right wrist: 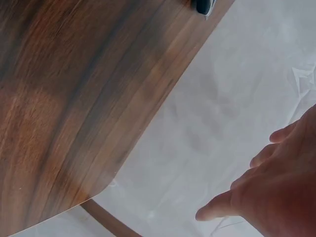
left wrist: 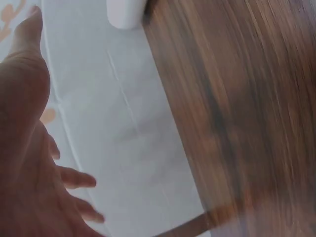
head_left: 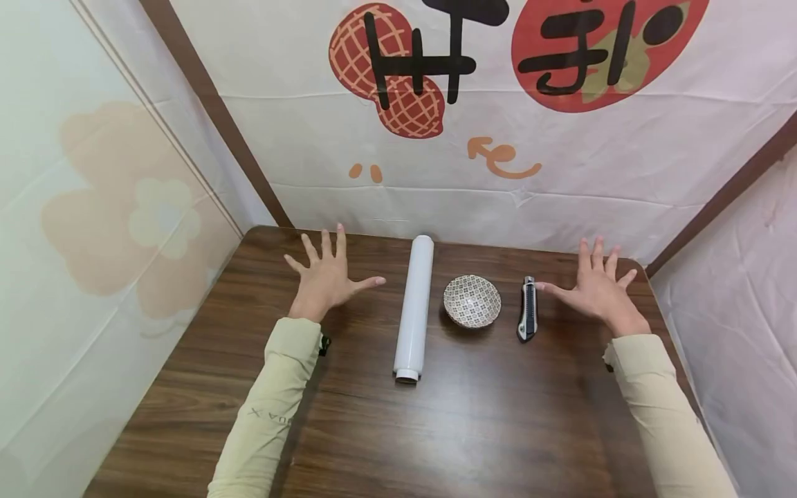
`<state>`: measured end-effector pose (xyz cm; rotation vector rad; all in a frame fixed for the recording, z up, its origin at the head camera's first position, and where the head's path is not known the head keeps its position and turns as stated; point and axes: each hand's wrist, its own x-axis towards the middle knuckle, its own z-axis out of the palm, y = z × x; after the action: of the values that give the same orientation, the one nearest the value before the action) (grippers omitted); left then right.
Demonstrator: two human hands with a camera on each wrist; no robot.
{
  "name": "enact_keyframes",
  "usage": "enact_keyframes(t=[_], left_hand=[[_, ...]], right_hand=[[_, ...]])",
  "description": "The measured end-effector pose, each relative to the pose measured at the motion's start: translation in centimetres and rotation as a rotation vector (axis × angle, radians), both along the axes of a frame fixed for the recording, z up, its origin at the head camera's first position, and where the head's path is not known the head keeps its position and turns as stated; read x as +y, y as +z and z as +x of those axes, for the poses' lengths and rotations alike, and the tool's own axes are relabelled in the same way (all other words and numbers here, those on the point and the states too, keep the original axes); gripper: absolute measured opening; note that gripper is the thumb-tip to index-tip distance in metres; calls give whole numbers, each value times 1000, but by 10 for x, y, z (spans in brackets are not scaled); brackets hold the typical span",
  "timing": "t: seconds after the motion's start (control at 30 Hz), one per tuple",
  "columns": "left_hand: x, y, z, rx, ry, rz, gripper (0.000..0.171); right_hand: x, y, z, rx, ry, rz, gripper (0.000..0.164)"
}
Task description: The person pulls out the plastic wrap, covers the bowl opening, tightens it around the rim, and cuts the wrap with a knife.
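A white roll of plastic wrap (head_left: 414,308) lies lengthwise on the brown wooden table (head_left: 349,429). To its right sits a small patterned bowl (head_left: 472,301), and beyond that a utility knife (head_left: 528,309) with a black and silver body. My left hand (head_left: 324,280) is spread with straight fingers, left of the roll and apart from it. On the other side my right hand (head_left: 599,289) is spread too, its thumb tip close to the knife's upper end; contact cannot be told. Both hands hold nothing. The left wrist view shows one end of the roll (left wrist: 126,12).
A white cloth wall (head_left: 299,138) with printed lettering and red drawings rises behind the table's far edge. Pale fabric panels stand at the left (head_left: 81,277) and right (head_left: 741,290). Brown strips (head_left: 212,104) run along the corners.
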<state>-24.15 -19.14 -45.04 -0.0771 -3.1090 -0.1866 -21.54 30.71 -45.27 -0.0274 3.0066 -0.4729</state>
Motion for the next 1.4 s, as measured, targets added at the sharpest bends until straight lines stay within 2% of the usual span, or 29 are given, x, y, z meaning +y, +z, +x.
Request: enact_keyframes(t=[0.27, 0.47, 0.7, 0.83, 0.97, 1.13, 1.27, 1.4], left_hand=[[21, 2, 16, -61, -94, 162, 135], [33, -3, 23, -70, -153, 156, 124], [52, -19, 29, -171, -207, 182, 105], [66, -33, 37, -228, -235, 263, 105], [80, -44, 49, -268, -238, 355, 114], [94, -51, 61, -257, -202, 326, 128], [99, -52, 64, -266, -178, 317, 131], [100, -51, 62, -313, -189, 337, 128]], right_hand=[[-11, 6, -1, -24, 40, -39, 131], [-23, 11, -3, -25, 78, -33, 128], [-43, 20, -9, 14, 150, -43, 118], [-57, 20, -12, 23, 193, -62, 110], [-73, 15, -15, 25, 257, -114, 100], [-100, 10, -10, 67, 333, -178, 88], [-129, 6, -1, 143, 415, -248, 79], [-150, 3, 6, 165, 476, -265, 73]])
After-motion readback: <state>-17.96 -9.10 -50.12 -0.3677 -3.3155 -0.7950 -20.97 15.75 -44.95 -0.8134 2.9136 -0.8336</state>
